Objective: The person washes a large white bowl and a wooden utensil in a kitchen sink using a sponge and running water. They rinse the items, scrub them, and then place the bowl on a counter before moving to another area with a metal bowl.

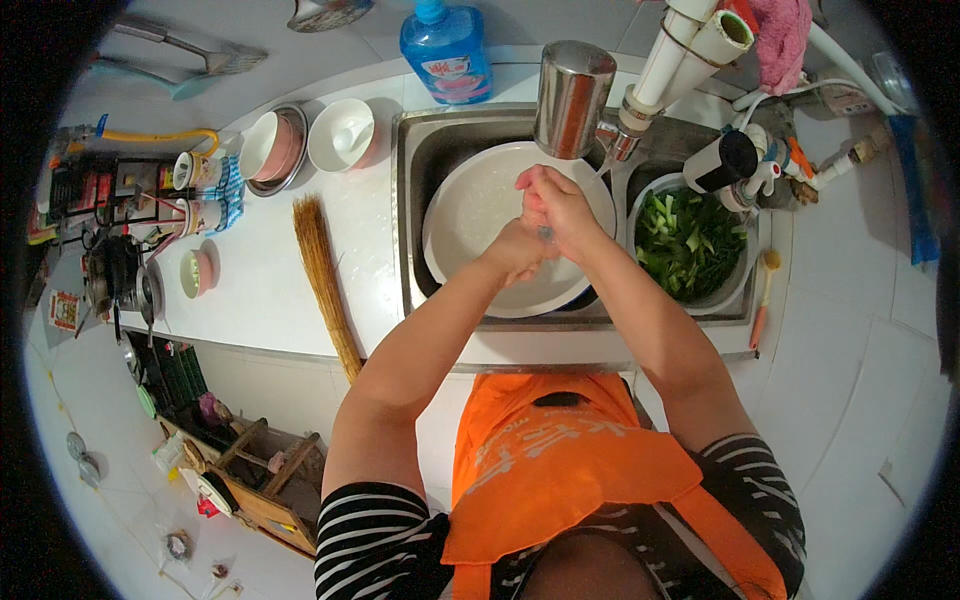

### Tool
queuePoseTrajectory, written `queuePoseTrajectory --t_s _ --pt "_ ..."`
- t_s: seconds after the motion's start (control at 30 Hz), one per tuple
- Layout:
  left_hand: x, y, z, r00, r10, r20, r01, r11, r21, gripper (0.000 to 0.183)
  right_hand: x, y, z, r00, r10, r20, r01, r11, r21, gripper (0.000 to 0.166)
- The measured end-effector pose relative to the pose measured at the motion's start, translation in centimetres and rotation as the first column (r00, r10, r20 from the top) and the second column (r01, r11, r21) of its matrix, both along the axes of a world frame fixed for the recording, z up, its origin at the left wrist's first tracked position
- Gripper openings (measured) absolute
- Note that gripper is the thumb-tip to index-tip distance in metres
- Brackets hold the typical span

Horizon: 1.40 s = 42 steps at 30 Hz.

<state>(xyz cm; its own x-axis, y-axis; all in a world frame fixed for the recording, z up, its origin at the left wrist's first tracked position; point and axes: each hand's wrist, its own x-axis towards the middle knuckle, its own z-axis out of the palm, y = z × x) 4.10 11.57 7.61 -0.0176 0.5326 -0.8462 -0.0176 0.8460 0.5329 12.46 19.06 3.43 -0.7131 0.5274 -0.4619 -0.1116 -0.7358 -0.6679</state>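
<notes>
My left hand (pixel 517 247) and my right hand (pixel 561 208) are pressed together, fingers wrapped around each other, above a large white basin (pixel 465 202). A small greyish bit shows between them; whether it is something held is unclear. The basin sits in the left bowl of a stainless steel sink (pixel 409 150) and seems to hold water. Just beyond my hands, a tap (pixel 624 141) with a shiny metal cylinder (pixel 574 97) reaches over the sink. A thin streak of water appears below its spout. To the right, a pale bowl of chopped leafy greens (pixel 690 247) stands in the other sink bowl.
A blue soap bottle (pixel 448 56) stands behind the sink. On the left counter are a straw whisk broom (pixel 321 270), a white bowl with a spoon (pixel 337 139), stacked bowls (pixel 266 146) and a small pink bowl (pixel 196 272). A small brush (pixel 765 292) lies right of the sink.
</notes>
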Motion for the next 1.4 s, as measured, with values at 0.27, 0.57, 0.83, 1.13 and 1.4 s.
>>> queuePoseTrajectory --t_s 0.27,0.57,0.83,1.13,1.4 --pt "1.8 -3.2 -6.6 0.721 0.079 -0.688 0.307 0.855 0.419 0.023 -0.7 -3.0 0.0 0.885 -0.438 0.160 0.465 0.859 -0.216 0.027" --pt "1.7 -8.1 -1.0 0.949 0.296 0.108 -0.314 0.908 0.279 0.041 5.7 -6.2 1.2 0.927 -0.046 0.373 -0.132 0.890 0.437 0.031" --pt "1.1 -9.7 -0.3 0.446 0.676 0.587 -0.869 0.485 0.102 0.021 9.6 -7.7 3.5 0.963 -0.270 -0.015 0.218 0.744 0.632 0.020" --pt "4.7 -7.2 2.9 0.278 0.524 0.805 -0.740 0.651 -0.169 0.021 12.0 -2.3 19.1 0.760 -0.650 -0.007 0.232 0.261 0.937 0.016" --pt "2.0 -9.7 5.0 0.686 0.574 0.447 -0.704 0.679 0.209 0.034 15.8 14.5 29.6 0.427 -0.857 -0.289 0.050 -0.297 0.954 0.027"
